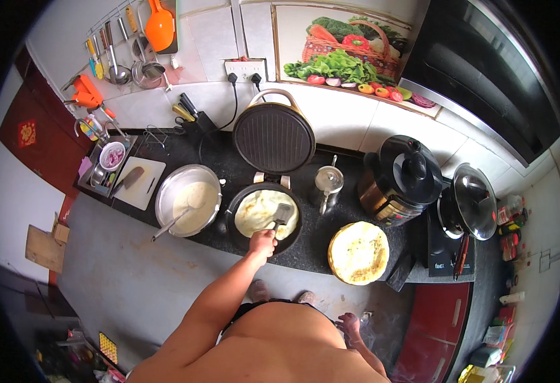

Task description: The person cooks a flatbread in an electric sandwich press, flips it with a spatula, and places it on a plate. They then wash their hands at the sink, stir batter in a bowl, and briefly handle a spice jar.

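My left hand [263,244] grips the handle of a dark slotted spatula [283,214], whose blade lies on a pale flatbread [256,213]. The bread is in the round black plate of an electric griddle [232,230], whose ribbed lid [274,138] stands raised. My right hand [349,323] hangs by my side, fingers apart, holding nothing. A metal bowl of batter [164,191] with a ladle [177,221] in it stands left of the griddle. To the right, a stack of browned flatbreads [359,253] sits at the counter's front edge.
A lidded metal pot [329,180] stands right of the griddle, with a large electric cooker [399,182] beyond. A pan [452,215] with a glass lid rests on the cooktop. At left are a cutting board [138,191] with a cleaver [129,178] and a knife block [201,123].
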The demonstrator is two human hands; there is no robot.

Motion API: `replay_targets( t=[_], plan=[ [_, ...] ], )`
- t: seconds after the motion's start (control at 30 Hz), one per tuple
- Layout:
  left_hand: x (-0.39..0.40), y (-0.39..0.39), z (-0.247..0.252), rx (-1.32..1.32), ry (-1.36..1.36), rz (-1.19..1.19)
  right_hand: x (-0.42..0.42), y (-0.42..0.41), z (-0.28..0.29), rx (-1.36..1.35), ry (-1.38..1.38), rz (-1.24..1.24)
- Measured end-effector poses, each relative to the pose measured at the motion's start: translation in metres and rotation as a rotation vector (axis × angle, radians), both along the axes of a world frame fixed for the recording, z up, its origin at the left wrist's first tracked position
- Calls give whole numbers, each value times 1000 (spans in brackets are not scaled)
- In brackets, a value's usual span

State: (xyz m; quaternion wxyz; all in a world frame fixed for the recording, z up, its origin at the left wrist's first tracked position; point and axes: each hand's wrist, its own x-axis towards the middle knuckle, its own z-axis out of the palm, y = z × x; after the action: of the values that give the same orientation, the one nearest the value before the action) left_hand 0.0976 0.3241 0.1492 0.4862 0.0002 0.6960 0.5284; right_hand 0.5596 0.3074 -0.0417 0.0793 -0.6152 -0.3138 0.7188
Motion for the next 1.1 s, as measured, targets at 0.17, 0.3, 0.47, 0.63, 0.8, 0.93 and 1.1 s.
replay_targets(
  t=[0.17,0.3,0.47,0.63,0.8,0.93,1.1],
  plan=[
    [-3,-22,12,7,196,-154,4,-4,-2,-110,-38,-213],
    [-21,-61,29,28,218,-21,-4,-6,7,-55,-22,-242],
    [-58,-90,10,-175,447,-77,-26,0,19,-33,-49,-159],
    [-81,-83,-5,-301,737,-102,-30,10,10,-99,7,-220],
    [-71,-97,24,-292,628,-67,-32,9,7,-51,-1,-173],
    [-56,-102,34,-173,616,-54,-23,-2,4,-40,-59,-141],
    [-64,-57,24,62,154,145,-10,-4,-3,-110,-28,-169]
  ],
)
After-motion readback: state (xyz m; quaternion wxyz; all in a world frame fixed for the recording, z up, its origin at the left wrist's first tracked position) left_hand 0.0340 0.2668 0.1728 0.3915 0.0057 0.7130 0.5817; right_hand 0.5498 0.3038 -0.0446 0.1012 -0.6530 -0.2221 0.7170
